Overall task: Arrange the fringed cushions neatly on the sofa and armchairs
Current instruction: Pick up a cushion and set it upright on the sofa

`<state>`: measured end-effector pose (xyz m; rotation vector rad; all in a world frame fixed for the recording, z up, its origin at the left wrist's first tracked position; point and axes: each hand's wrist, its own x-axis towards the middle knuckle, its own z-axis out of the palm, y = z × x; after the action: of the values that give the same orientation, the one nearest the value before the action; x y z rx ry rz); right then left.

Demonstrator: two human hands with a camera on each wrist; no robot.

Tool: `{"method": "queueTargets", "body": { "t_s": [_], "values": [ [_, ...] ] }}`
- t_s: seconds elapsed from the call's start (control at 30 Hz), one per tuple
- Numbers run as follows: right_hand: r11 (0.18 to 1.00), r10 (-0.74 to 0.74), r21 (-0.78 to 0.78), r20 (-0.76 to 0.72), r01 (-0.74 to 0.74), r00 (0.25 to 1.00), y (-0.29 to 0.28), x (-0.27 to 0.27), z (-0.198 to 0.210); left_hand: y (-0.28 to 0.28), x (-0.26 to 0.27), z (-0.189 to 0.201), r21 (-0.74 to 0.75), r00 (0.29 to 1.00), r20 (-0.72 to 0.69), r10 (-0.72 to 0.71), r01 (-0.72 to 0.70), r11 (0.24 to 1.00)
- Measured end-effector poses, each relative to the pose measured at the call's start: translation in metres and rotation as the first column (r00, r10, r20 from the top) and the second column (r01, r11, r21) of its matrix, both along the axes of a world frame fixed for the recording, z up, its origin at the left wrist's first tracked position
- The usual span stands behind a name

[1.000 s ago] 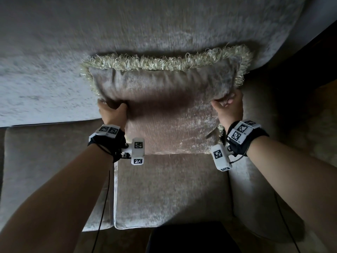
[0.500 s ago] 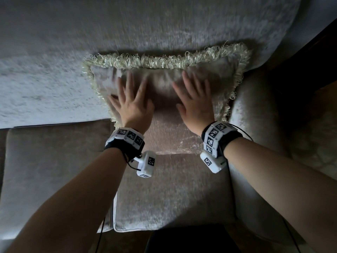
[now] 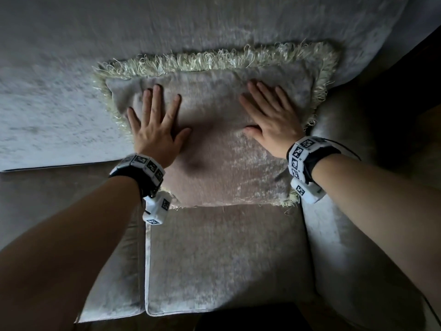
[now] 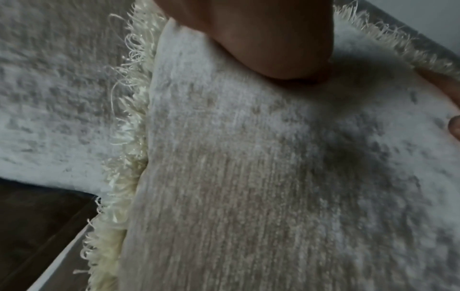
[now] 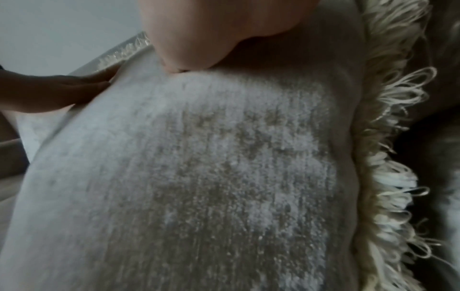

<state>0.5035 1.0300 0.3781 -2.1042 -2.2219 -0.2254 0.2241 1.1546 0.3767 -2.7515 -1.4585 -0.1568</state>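
Observation:
A pale velvet cushion point(image 3: 222, 163) with a cream fringe point(image 3: 214, 60) leans upright against the sofa back point(image 3: 167, 25), standing on the seat at the sofa's right end. My left hand point(image 3: 155, 120) lies flat on its left half with fingers spread. My right hand point(image 3: 272, 115) presses flat on its right half, fingers straight. In the left wrist view the cushion point(image 4: 261, 187) fills the frame, with its fringe point(image 4: 124, 137) along the left edge. The right wrist view shows the cushion point(image 5: 199, 177) and its fringe point(image 5: 388, 157) on the right.
The seat cushion point(image 3: 226, 259) lies in front of the fringed cushion, with a second seat cushion point(image 3: 47, 199) to its left. The rounded sofa arm point(image 3: 346, 235) rises at the right. Dark floor point(image 3: 238, 321) shows at the sofa's front edge.
A second ago both hands gripped the cushion's sides. They let go, moved onto its front face and now press flat there, spread farther apart than half a second ago.

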Motion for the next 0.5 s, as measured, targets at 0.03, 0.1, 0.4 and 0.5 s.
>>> {"method": "queueTargets", "body": {
  "t_s": [0.03,0.1,0.4,0.5],
  "values": [
    [1.000,0.006,0.005,0.001,-0.006,1.000,0.001,0.004,0.000,0.004,-0.001,0.000,0.004,1.000,-0.022,-0.012,0.012,1.000],
    [1.000,-0.007,0.019,0.008,0.006,1.000,0.002,0.010,-0.001,0.010,0.000,0.001,0.007,0.998,-0.046,-0.033,0.034,0.999],
    [0.959,-0.267,0.053,-0.151,0.278,0.952,-0.034,0.026,-0.005,0.013,-0.025,0.002,-0.010,0.998,-0.012,0.059,-0.060,0.998],
    [0.899,-0.380,0.084,-0.342,0.431,0.859,-0.055,0.001,-0.009,-0.008,-0.029,-0.002,-0.117,0.932,0.152,0.331,-0.315,0.942]
  ]
}}
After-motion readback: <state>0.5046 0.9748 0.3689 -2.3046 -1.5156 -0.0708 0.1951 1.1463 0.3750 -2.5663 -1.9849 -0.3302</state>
